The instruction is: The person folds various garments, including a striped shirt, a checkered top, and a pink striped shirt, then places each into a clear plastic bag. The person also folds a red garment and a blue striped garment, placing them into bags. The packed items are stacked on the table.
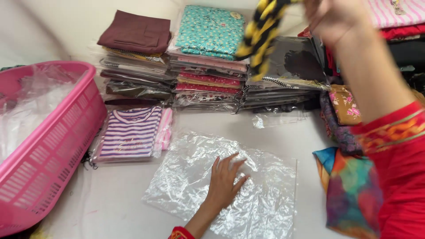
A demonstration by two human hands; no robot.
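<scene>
While my left hand (225, 181) lies flat, fingers spread, on the clear plastic bag (261, 190), my right hand (330, 17) grasps a yellow-and-black cloth (261, 33) high above the bag. A pink basket (48, 146) sits well left of the bag.

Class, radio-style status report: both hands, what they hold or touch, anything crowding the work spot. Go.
Left hand flat on clear plastic bag, fingers spread. Right hand raised, gripping yellow-and-black striped cloth, blurred. Striped purple packed shirt lies apart from the bag.

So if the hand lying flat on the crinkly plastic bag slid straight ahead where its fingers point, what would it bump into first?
The left hand points up and slightly right across the clear plastic bag. Past the bag's far edge comes bare white surface, then probably the stacks of bagged clothes, though depth is hard to judge.
</scene>
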